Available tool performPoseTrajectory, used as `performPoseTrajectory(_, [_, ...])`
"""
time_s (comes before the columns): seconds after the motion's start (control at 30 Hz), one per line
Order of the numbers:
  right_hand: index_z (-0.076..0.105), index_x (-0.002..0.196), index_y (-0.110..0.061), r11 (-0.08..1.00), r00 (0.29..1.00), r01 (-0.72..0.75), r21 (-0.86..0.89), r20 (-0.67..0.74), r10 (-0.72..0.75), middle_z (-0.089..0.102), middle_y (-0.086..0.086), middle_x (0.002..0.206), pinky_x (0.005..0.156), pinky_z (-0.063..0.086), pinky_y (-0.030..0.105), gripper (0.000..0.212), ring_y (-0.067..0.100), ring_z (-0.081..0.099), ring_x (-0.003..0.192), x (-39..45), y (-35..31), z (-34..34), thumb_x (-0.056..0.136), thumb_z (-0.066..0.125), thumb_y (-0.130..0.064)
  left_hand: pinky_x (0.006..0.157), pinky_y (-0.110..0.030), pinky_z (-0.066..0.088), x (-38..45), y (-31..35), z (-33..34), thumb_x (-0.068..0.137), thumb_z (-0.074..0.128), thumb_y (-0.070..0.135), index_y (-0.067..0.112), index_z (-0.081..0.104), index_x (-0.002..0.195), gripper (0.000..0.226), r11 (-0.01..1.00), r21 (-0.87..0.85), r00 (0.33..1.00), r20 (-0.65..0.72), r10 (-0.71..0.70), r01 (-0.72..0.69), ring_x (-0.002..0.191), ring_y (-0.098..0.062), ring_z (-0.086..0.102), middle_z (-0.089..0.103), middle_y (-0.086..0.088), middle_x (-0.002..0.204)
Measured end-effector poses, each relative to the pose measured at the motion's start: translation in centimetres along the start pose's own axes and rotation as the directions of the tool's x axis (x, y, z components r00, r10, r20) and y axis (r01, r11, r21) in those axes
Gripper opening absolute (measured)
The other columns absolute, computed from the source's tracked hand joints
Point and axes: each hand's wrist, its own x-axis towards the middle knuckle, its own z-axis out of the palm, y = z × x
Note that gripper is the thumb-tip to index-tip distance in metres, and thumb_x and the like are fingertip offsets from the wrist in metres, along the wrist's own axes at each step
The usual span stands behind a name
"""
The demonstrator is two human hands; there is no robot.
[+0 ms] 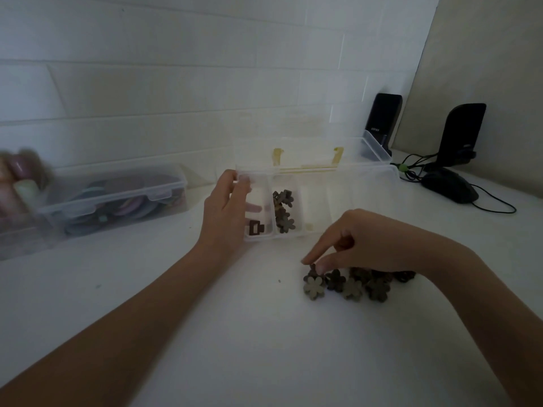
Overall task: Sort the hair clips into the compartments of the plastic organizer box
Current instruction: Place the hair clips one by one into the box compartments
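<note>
You can make out one line of small pale lettering low on the front of the left black upright speaker (pixel 382 118) at the back of the desk, too blurred to read for certain. The right black speaker (pixel 462 133) carries a similar unreadable mark.

Left hand (pixel 226 207) grips organizer box (pixel 346 201) left end; right hand (pixel 361 242) pinches a flower clip (pixel 313 270) atop clip pile (pixel 352 284) beneath it.

Your view dim, greyish, underexposed. Faint pale glow on bench (pixel 235 333) under hands. Far-left clutter (pixel 20 183) badly blurred. Wide-angle bend at edges; wall lines curve. Soft shadows only.
</note>
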Motion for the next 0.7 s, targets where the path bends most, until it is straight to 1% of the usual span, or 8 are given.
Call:
performPoseTrajectory(0.13, [0.074,0.086,-0.034,0.999,0.999,0.035,0.005,0.016,-0.035,0.046,-0.006,0.047,0.051,0.03,0.02,0.008,0.007,0.034,0.044,0.1,0.3,0.2,0.079,0.071,-0.032,0.054,-0.03,0.046,0.0,0.0,0.0,0.084,0.043,0.042,0.036,0.053,0.076,0.015,1.0,0.005,1.0,0.005,0.004,-0.004,0.071,-0.024,0.069,0.059,0.003,0.091])
performPoseTrajectory(0.2, [0.074,0.081,-0.03,0.998,0.998,0.064,0.014,-0.005,-0.064,0.051,-0.005,0.05,0.05,0.032,0.019,0.003,0.007,0.036,0.045,0.3,0.2,0.3,0.08,0.071,-0.03,0.053,-0.03,0.046,0.0,0.0,0.0,0.084,0.043,0.043,0.036,0.053,0.076,0.015,1.0,-0.002,1.0,0.005,0.001,-0.001,0.071,-0.023,0.069,0.059,0.003,0.091])
performPoseTrajectory(0.3, [0.071,0.075,-0.024,0.991,0.985,0.106,0.083,-0.142,-0.094,0.061,-0.005,0.061,0.052,0.039,0.025,0.004,0.009,0.043,0.051,0.3,0.1,0.2,0.079,0.071,-0.025,0.054,-0.03,0.046,0.0,0.1,0.0,0.083,0.043,0.042,0.038,0.053,0.072,0.015,1.0,-0.007,1.0,0.002,-0.003,0.003,0.071,-0.023,0.069,0.06,0.006,0.087])
performPoseTrajectory(0.4, [0.065,0.072,-0.018,0.978,0.947,0.124,0.167,-0.314,-0.067,0.068,-0.008,0.076,0.065,0.052,0.037,0.009,0.009,0.054,0.057,0.5,-0.2,0.1,0.079,0.069,-0.022,0.054,-0.031,0.047,0.0,0.1,0.0,0.083,0.044,0.041,0.037,0.052,0.07,0.015,1.0,-0.015,1.0,0.003,0.001,-0.001,0.072,-0.024,0.069,0.059,0.004,0.087])
performPoseTrajectory(0.47, [0.061,0.073,-0.011,0.963,0.908,0.128,0.237,-0.418,-0.018,0.068,-0.004,0.077,0.068,0.054,0.041,0.013,0.007,0.061,0.058,0.6,-0.4,0.4,0.081,0.068,-0.019,0.056,-0.034,0.048,0.0,0.1,0.1,0.083,0.044,0.041,0.039,0.051,0.068,0.017,1.0,-0.013,1.0,0.004,0.008,-0.008,0.072,-0.025,0.069,0.059,0.003,0.089])
performPoseTrajectory(0.53, [0.059,0.073,-0.007,0.949,0.875,0.12,0.292,-0.483,0.038,0.068,-0.002,0.077,0.066,0.054,0.042,0.016,0.009,0.066,0.058,0.9,-0.5,0.8,0.082,0.067,-0.016,0.059,-0.038,0.05,-0.1,0.2,0.1,0.084,0.044,0.041,0.041,0.051,0.067,0.018,1.0,-0.015,1.0,0.001,0.01,-0.01,0.073,-0.026,0.069,0.059,0.003,0.088])
performPoseTrajectory(0.6, [0.058,0.071,-0.009,0.936,0.853,0.118,0.333,-0.516,0.076,0.066,-0.008,0.071,0.058,0.051,0.038,0.016,0.011,0.068,0.057,1.2,-0.6,1.3,0.083,0.067,-0.016,0.061,-0.043,0.051,-0.1,0.2,0.1,0.084,0.044,0.041,0.04,0.05,0.067,0.019,1.0,-0.012,1.0,0.0,0.016,-0.016,0.074,-0.027,0.069,0.059,0.003,0.088])
performPoseTrajectory(0.7, [0.059,0.071,-0.014,0.935,0.826,0.124,0.333,-0.557,0.088,0.065,-0.017,0.066,0.051,0.046,0.021,0.015,0.009,0.066,0.054,1.5,-0.6,1.9,0.082,0.069,-0.019,0.061,-0.043,0.051,-0.1,0.2,0.1,0.084,0.044,0.041,0.039,0.05,0.068,0.018,1.0,-0.011,1.0,0.004,0.025,-0.025,0.074,-0.028,0.069,0.06,0.002,0.088])
